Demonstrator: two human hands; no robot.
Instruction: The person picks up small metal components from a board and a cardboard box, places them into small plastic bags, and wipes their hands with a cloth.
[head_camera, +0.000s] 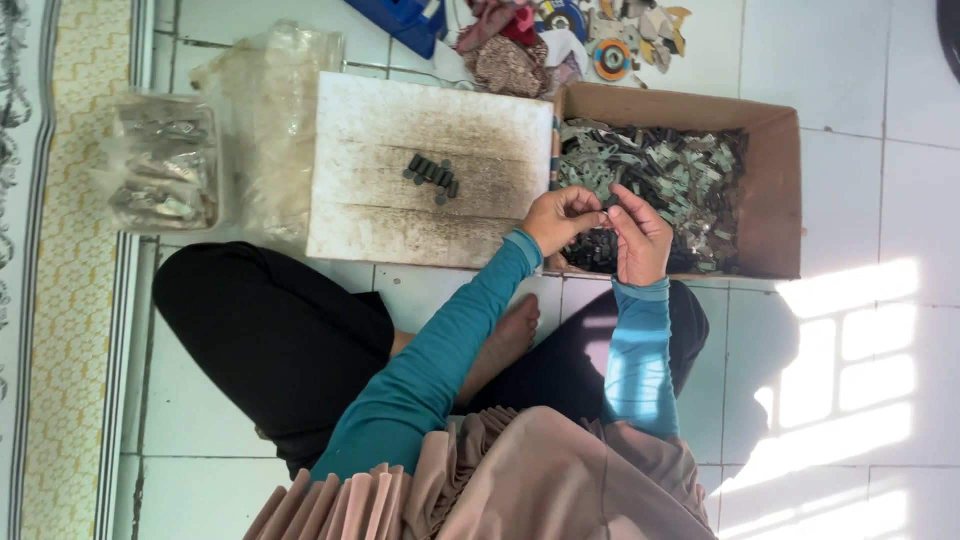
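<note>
My left hand and my right hand meet over the near edge of a cardboard box, fingertips pinched together on a small dark part. The box holds a heap of small grey and dark metal pieces. Left of the box lies a worn white wooden board with a short row of dark small parts on it. Both arms wear teal sleeves.
I sit cross-legged on a white tiled floor. Clear plastic bags with more pieces lie left of the board. A blue object, cloth and round discs sit beyond the board. A patterned mat runs along the left. Sunlight falls at the right.
</note>
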